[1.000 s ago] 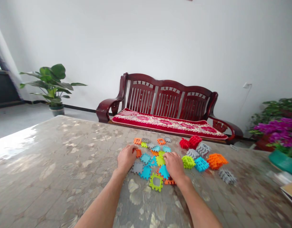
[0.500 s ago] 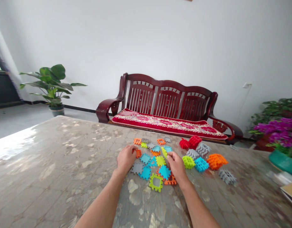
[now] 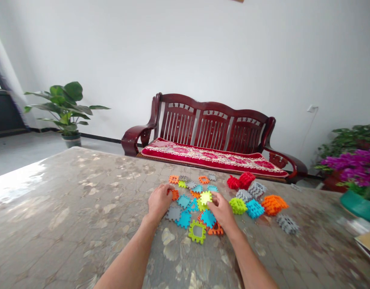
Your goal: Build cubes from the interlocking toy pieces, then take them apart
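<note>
On the marbled table (image 3: pixel 67 208), built cubes (image 3: pixel 254 208) in red, grey, orange, lime and blue stand finished at the right, while many flat tiles (image 3: pixel 185 218) lie loose and unjoined in the middle. The left hand (image 3: pixel 158 200) lies palm down at their left edge, fingers loosely bent, tips touching an orange tile (image 3: pixel 174 194) but clasping nothing. The right hand (image 3: pixel 222 210) pinches a lime tile (image 3: pixel 205 197) between thumb and fingers, raised just above the pile.
</note>
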The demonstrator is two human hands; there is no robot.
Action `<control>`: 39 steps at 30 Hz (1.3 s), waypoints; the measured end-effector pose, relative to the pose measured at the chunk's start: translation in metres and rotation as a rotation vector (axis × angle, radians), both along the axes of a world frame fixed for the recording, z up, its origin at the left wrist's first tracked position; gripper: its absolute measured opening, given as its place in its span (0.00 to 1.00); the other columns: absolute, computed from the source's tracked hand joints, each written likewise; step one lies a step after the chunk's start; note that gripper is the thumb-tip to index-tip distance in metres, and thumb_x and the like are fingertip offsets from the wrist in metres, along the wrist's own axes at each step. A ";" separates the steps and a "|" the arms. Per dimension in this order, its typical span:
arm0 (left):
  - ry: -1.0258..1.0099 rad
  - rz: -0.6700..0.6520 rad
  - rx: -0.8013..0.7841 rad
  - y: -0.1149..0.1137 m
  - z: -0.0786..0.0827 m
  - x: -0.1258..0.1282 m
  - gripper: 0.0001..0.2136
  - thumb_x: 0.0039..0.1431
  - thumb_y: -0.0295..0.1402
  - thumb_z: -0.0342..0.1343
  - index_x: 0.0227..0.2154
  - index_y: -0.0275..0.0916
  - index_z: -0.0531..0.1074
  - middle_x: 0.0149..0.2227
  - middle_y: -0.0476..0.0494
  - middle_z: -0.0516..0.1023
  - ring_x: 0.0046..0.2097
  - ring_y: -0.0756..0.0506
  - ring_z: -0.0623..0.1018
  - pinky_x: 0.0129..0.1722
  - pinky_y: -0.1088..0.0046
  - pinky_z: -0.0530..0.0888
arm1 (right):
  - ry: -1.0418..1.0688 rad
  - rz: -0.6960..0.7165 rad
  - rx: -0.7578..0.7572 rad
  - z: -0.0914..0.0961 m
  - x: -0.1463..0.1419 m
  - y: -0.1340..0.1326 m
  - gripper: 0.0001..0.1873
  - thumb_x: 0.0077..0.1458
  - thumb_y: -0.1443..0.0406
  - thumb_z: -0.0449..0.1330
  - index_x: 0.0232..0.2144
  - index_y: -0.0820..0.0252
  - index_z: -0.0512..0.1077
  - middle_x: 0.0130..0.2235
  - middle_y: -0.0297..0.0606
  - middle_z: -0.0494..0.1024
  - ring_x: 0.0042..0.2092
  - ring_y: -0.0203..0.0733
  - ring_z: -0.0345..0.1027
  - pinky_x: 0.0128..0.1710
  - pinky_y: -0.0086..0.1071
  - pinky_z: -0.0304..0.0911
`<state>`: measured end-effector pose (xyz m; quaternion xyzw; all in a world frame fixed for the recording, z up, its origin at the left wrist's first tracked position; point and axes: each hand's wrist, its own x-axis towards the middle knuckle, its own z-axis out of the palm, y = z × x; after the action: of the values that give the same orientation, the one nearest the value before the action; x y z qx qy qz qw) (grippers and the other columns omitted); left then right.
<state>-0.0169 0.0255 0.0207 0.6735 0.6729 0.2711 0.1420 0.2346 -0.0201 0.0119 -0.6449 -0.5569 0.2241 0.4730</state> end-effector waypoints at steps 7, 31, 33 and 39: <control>0.003 -0.003 0.006 -0.001 0.001 0.000 0.13 0.57 0.31 0.48 0.39 0.47 0.77 0.46 0.47 0.79 0.46 0.45 0.77 0.39 0.73 0.69 | 0.087 0.002 0.012 0.002 -0.011 -0.002 0.22 0.43 0.62 0.57 0.43 0.60 0.75 0.32 0.37 0.80 0.35 0.45 0.73 0.38 0.36 0.67; -0.007 -0.005 -0.010 0.001 0.000 0.000 0.14 0.57 0.30 0.49 0.39 0.47 0.78 0.46 0.48 0.80 0.46 0.45 0.77 0.41 0.74 0.69 | 0.542 -0.201 0.153 -0.003 0.009 0.002 0.24 0.41 0.52 0.62 0.41 0.58 0.73 0.32 0.34 0.77 0.31 0.39 0.71 0.32 0.32 0.68; -0.011 -0.001 -0.011 0.001 0.000 0.000 0.14 0.57 0.31 0.48 0.39 0.47 0.78 0.46 0.48 0.80 0.46 0.45 0.77 0.40 0.74 0.69 | 0.414 -0.218 0.130 -0.005 0.015 0.002 0.27 0.44 0.52 0.59 0.45 0.60 0.74 0.30 0.34 0.77 0.29 0.40 0.70 0.31 0.33 0.66; -0.011 -0.004 -0.005 0.002 -0.001 0.000 0.14 0.57 0.31 0.48 0.38 0.48 0.78 0.46 0.48 0.80 0.46 0.45 0.77 0.40 0.74 0.69 | 0.173 -0.217 0.091 -0.001 0.018 0.000 0.30 0.48 0.53 0.52 0.49 0.63 0.73 0.35 0.40 0.79 0.27 0.41 0.67 0.30 0.35 0.63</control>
<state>-0.0173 0.0271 0.0196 0.6729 0.6714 0.2730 0.1480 0.2525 -0.0204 0.0110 -0.6574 -0.4507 0.2011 0.5693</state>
